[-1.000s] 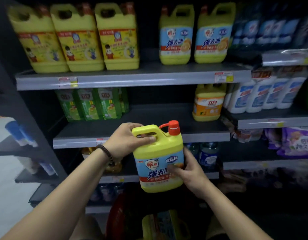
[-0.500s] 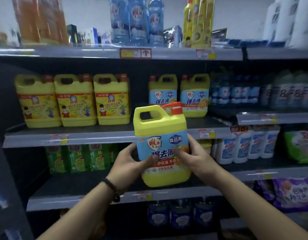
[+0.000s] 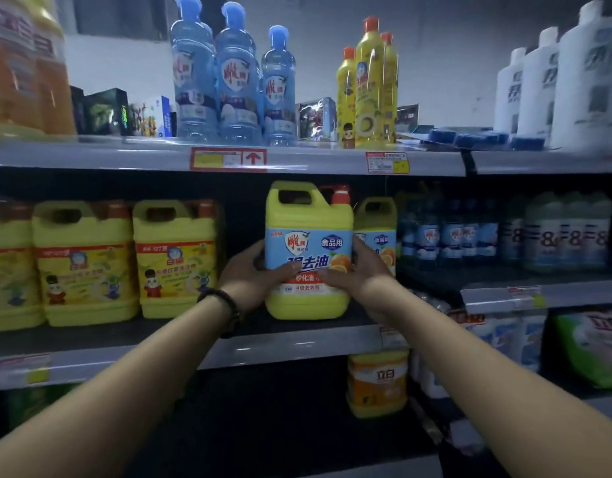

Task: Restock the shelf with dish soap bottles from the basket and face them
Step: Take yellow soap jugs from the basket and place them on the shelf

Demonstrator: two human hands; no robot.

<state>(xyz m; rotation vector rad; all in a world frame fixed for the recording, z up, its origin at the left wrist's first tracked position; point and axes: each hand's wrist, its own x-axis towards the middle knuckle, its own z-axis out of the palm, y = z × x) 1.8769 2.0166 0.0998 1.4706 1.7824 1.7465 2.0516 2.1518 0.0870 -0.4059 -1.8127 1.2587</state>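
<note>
Both of our hands clamp the jug [image 3: 308, 250], left hand [image 3: 254, 274] and right hand [image 3: 361, 269] on its sides, label facing us. It stands on the shelf [image 3: 297, 343], just beside a matching jug [image 3: 377, 232] it mostly hides. Our thumbs cover the label's lower text; the basket is out of view. Half a second ago we held the jug in the air before the shelf.

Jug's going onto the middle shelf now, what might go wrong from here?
1. The dish soap jug is held by both the left hand and right hand close beside a matching jug; sliding it in could knock that one askew.
2. Its base sits near the shelf edge; released too early, it may tip forward.
</note>
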